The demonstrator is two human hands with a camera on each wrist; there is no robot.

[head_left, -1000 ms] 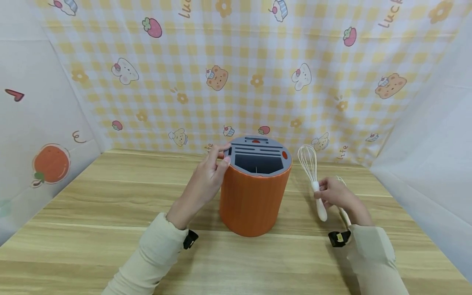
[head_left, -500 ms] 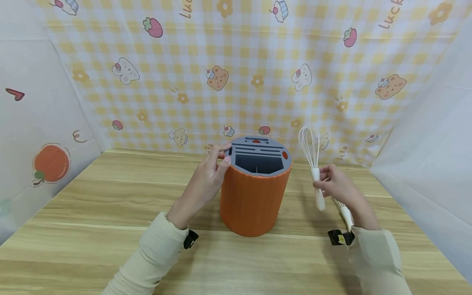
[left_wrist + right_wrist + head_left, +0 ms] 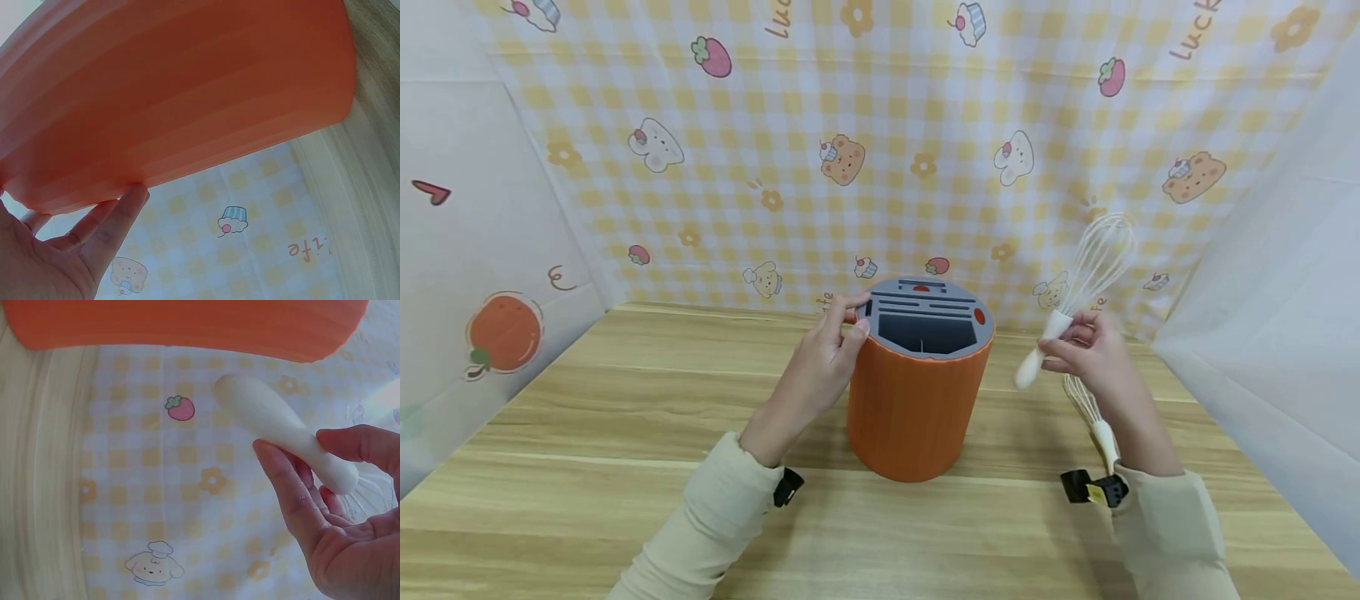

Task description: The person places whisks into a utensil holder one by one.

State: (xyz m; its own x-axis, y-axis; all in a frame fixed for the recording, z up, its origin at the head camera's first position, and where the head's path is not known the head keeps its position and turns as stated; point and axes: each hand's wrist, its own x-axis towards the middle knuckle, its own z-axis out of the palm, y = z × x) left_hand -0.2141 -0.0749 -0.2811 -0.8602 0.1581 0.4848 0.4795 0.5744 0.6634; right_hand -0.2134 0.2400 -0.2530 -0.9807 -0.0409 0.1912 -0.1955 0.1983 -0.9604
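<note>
1. R hand (image 3: 1093, 354) has a white whisk (image 3: 1057, 322) pinched btwn thumb & fingers, at the handle's top end by the wires.
2. From here I see that whisk up off the surface (image 3: 625, 467), tilted: wires up & to the right, handle end down-left, near the orange holder (image 3: 917, 408) but not touching.
3. L hand (image 3: 823, 362) grips the holder's rim at its left side, thumb & fingers against the edge.
4. Holder's upright on the surface, approx. mid; grey top (image 3: 887, 310) w/ thin slots, 1 big opening & red bits.
5. 2nd whisk (image 3: 1102, 435), also white, lies on the surface by the R arm (image 3: 1138, 417); handle end's hidden.
6. Behind: yellow-&-white checked cloth (image 3: 917, 108) w/ strawberries, bears, flowers etc.
</note>
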